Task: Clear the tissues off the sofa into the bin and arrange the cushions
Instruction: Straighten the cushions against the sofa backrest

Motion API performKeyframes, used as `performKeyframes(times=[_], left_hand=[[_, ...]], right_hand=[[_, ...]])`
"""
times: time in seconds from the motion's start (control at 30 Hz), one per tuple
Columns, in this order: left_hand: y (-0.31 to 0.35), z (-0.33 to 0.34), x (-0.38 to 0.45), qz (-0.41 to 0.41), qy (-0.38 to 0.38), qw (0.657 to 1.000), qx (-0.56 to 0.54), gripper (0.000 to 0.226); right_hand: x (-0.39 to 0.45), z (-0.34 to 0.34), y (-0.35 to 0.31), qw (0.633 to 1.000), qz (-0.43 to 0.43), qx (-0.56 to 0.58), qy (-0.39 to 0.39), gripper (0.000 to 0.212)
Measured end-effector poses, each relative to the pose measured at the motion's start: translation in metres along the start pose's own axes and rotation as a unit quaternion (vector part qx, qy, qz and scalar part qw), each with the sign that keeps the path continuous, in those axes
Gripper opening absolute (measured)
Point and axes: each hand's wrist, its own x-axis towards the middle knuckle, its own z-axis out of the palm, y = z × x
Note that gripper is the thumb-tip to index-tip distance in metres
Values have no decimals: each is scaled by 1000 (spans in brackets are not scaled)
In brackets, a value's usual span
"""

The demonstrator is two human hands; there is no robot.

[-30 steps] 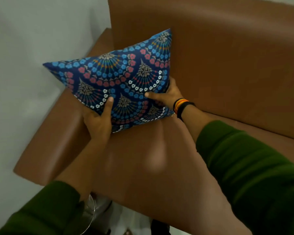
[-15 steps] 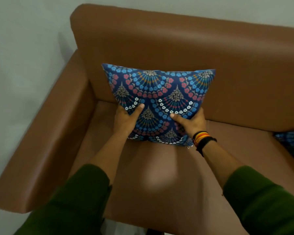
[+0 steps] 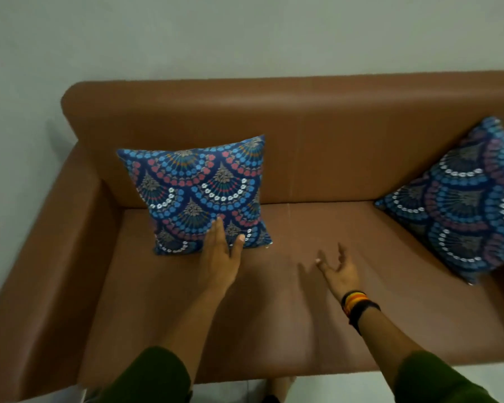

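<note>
- Brown sofa [image 3: 317, 286] against a pale wall [image 3: 245, 33], seen from above and in front.
- 2 patterned blue cushions on the seat.
- Left cushion [image 3: 198, 193] upright near the left armrest [image 3: 50, 251], leaning back on the backrest [image 3: 317, 135], bottom edge on the seat.
- Right cushion [image 3: 463, 210] at the far right, tilted onto 1 corner, resting against the backrest, partly blurred and cut by the frame edge.
- Left hand [image 3: 220, 257] flat and open, fingers together and extended, fingertips overlapping the lower front of the left cushion; actual contact hard to confirm, no grasp.
- Right hand [image 3: 336, 270] over the bare middle of the seat, fingers spread and loosely curled, holding nothing, apart from both cushions.
- Striped bands [image 3: 357, 305] on the right wrist; dark green sleeves [image 3: 157, 376] on both forearms.
</note>
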Motion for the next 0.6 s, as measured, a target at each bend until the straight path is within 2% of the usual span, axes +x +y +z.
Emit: performKeyframes(times=[0.17,0.23,0.43,0.53,0.6], left_hand=[[16,19,-6,10,-11,1000,3,68],[46,41,5,33,-32,999,8,66],[186,184,75,64,-118,991,14,70],[243,261,113,72,-150,986,8,75],[275,303,135,83,-167,982,3,79]], right_hand=[[19,-41,4,997,39,3,68,72],[40,-76,5,992,44,40,110,72],[140,-207,35,956,88,137,244,88],[184,-246,55,947,122,173,241,107],[208,-262,67,951,107,196,216,107]])
